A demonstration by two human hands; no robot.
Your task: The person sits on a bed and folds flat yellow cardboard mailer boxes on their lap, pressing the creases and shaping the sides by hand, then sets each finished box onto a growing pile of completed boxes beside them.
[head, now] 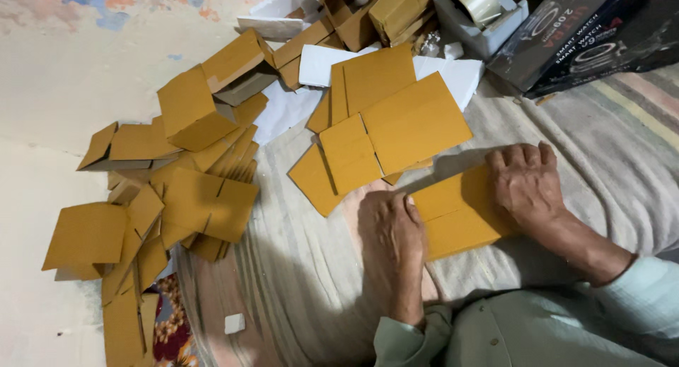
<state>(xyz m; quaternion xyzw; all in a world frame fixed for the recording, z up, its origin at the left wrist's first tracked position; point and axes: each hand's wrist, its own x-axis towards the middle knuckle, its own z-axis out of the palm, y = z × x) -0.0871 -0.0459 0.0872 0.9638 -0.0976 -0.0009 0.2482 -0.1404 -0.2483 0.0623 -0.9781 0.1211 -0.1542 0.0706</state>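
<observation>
Flat yellow-brown cardboard box blank (pixel 456 215) lying on the pale striped cloth (pixel 601 155), near centre, pinned under both hands. Largest around it: cloth, then the scattered heap of folded yellow-brown cardboard boxes (pixel 191 112) far left, then the loose stack of flat blanks (pixel 396 119) just beyond. Black printed carton (pixel 566 27) far right; grey tape dispenser (pixel 481 13) beside it. Left hand (pixel 390 229) flat, fingers together, pressing the blank's left edge. Right hand (pixel 527 183) flat, fingers slightly spread, pressing its right part.
</observation>
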